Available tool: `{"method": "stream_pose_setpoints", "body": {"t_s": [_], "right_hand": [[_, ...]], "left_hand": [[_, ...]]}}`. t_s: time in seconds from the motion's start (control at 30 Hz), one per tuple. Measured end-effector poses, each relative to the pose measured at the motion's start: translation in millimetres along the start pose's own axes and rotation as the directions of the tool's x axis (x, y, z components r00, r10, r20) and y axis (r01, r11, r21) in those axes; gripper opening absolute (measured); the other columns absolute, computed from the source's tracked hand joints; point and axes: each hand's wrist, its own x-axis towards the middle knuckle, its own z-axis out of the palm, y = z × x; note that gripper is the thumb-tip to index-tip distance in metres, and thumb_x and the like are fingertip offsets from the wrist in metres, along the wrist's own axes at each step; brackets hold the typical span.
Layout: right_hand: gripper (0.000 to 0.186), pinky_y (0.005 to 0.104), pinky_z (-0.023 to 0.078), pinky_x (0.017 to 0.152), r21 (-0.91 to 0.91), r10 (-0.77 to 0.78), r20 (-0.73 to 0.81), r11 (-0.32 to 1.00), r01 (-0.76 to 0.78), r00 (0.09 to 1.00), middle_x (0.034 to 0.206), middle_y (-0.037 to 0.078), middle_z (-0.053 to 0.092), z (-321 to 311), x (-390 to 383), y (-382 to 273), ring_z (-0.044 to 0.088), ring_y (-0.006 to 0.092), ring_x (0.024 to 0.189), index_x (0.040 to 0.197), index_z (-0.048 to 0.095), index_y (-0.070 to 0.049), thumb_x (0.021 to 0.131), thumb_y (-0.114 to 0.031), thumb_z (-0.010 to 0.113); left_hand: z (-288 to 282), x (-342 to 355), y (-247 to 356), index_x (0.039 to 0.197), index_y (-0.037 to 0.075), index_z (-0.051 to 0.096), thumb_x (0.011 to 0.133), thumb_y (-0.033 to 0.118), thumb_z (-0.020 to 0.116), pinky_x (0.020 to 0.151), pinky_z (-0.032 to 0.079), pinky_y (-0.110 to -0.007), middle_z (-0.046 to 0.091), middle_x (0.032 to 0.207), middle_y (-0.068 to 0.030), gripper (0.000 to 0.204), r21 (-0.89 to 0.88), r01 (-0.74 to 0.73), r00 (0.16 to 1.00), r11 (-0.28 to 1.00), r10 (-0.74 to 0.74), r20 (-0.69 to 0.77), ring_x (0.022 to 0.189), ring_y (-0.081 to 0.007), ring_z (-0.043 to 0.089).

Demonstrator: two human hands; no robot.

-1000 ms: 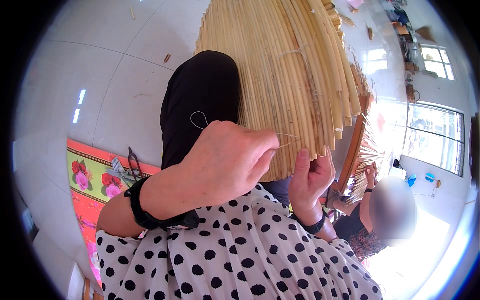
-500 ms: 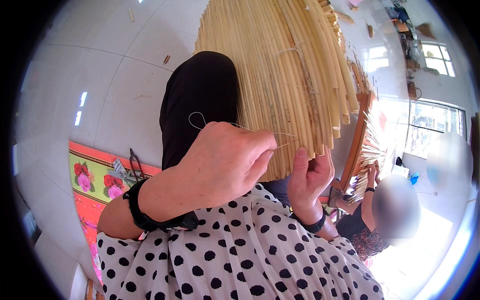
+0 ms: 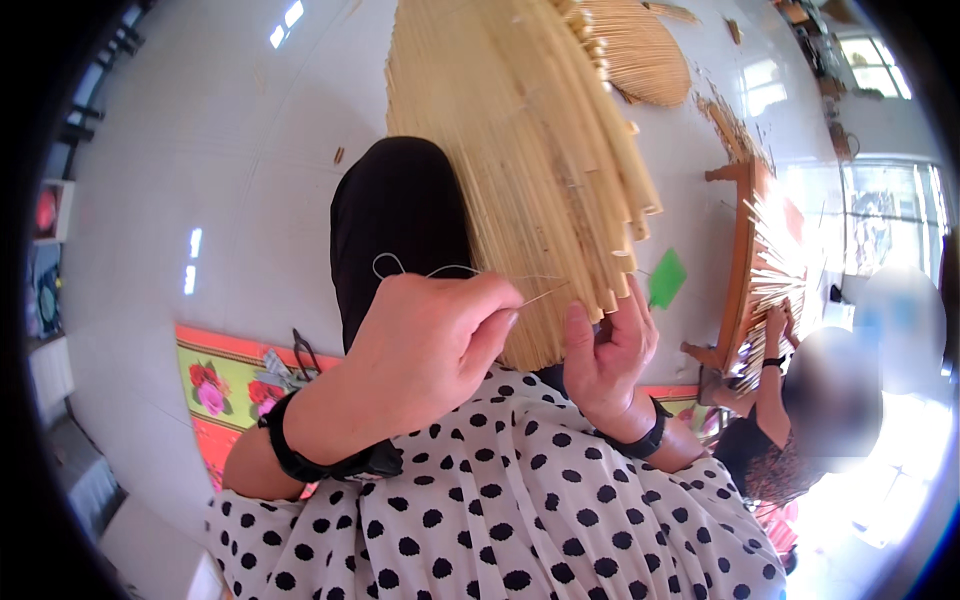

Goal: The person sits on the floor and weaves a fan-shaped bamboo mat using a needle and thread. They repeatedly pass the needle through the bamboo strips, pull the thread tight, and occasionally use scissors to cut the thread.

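Observation:
A panel of pale, straw-coloured stalks (image 3: 510,150) lies across my lap, its stalks side by side and their ends uneven on the right. My left hand (image 3: 430,330) is closed in a pinch at the panel's near end. White thread (image 3: 385,262) loops out behind that hand, and a thin straight length runs from the fingertips to the stalks; whether that is thread or a needle is hard to tell. My right hand (image 3: 612,355) grips the panel's near right corner, thumb on top and fingers round the edge, partly hidden.
Pliers-like dark-handled tool (image 3: 303,350) lies on a flowered mat (image 3: 230,390) at left. A flat green piece (image 3: 667,279) shows beyond my right hand. Another stalk panel (image 3: 640,55) lies far off. At right, a person (image 3: 775,400) handles stalks by a wooden frame (image 3: 737,265).
The whole view has shifted, and the panel appears turned slightly. Both hands keep their holds near the panel's end. The green piece has come into view.

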Motion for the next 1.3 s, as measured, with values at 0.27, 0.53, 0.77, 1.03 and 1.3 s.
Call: {"method": "stream_pose_setpoints", "body": {"t_s": [0.27, 0.53, 0.77, 1.03, 1.3], "right_hand": [[0.03, 0.0313, 0.054, 0.06, 0.187, -0.088, -0.078, 0.977, 0.101, 0.993, 0.095, 0.018, 0.063, 4, 9, 4, 0.065, 0.0264, 0.069, 0.103, 0.064, 0.006, 0.077, -0.005, 0.075], [0.04, 0.0344, 0.055, 0.061, 0.348, -0.078, -0.091, 0.931, 0.106, 0.993, 0.097, 0.018, 0.061, 12, 6, 14, 0.064, 0.03, 0.072, 0.104, 0.061, 0.006, 0.071, -0.009, 0.078], [0.041, 0.0321, 0.054, 0.059, 0.421, -0.14, -0.12, 0.889, 0.178, 0.983, 0.096, 0.018, 0.06, 16, 10, 19, 0.064, 0.0269, 0.07, 0.104, 0.062, 0.007, 0.075, -0.016, 0.078], [0.052, 0.0281, 0.052, 0.072, 0.731, -0.162, 0.016, 0.675, 0.098, 0.987, 0.109, 0.019, 0.057, 17, 8, 34, 0.061, 0.0238, 0.086, 0.12, 0.06, 0.01, 0.082, -0.021, 0.076], [0.035, 0.0261, 0.053, 0.075, 0.922, 0.005, 0.276, 0.283, -0.266, 0.961, 0.109, 0.012, 0.056, 30, 5, 37, 0.06, 0.0167, 0.091, 0.123, 0.065, 0.0, 0.089, -0.005, 0.069]], "left_hand": [[-2, 6, 14, 0.087, 0.003, 0.06, 0.086, 0.002, 0.067, 0.049, 0.045, -0.028, 0.061, 0.064, -0.0108, 0.007, 0.069, 0.134, 0.988, 0.989, -0.138, 0.062, 0.051, -0.0222, 0.06], [1, 6, 24, 0.093, 0.003, 0.064, 0.09, 0.002, 0.066, 0.047, 0.041, -0.023, 0.058, 0.059, -0.0041, 0.003, 0.111, 0.318, 0.942, 0.942, -0.327, 0.078, 0.048, -0.0098, 0.056], [-1, -3, 35, 0.094, -0.002, 0.067, 0.089, -0.001, 0.065, 0.048, 0.039, -0.02, 0.061, 0.062, -0.0021, 0.005, 0.035, 0.453, 0.891, 0.891, -0.453, -0.025, 0.051, -0.0048, 0.054], [-4, -20, 41, 0.095, -0.004, 0.07, 0.085, -0.005, 0.067, 0.05, 0.036, -0.019, 0.06, 0.063, -0.0001, 0.01, 0.138, 0.453, 0.884, 0.881, -0.423, -0.2, 0.054, -0.0026, 0.049], [-3, -18, 54, 0.097, -0.005, 0.071, 0.084, -0.006, 0.069, 0.051, 0.036, -0.019, 0.06, 0.064, 0.0003, 0.013, 0.221, 0.453, 0.883, 0.864, -0.401, -0.243, 0.055, -0.0025, 0.048]]}}
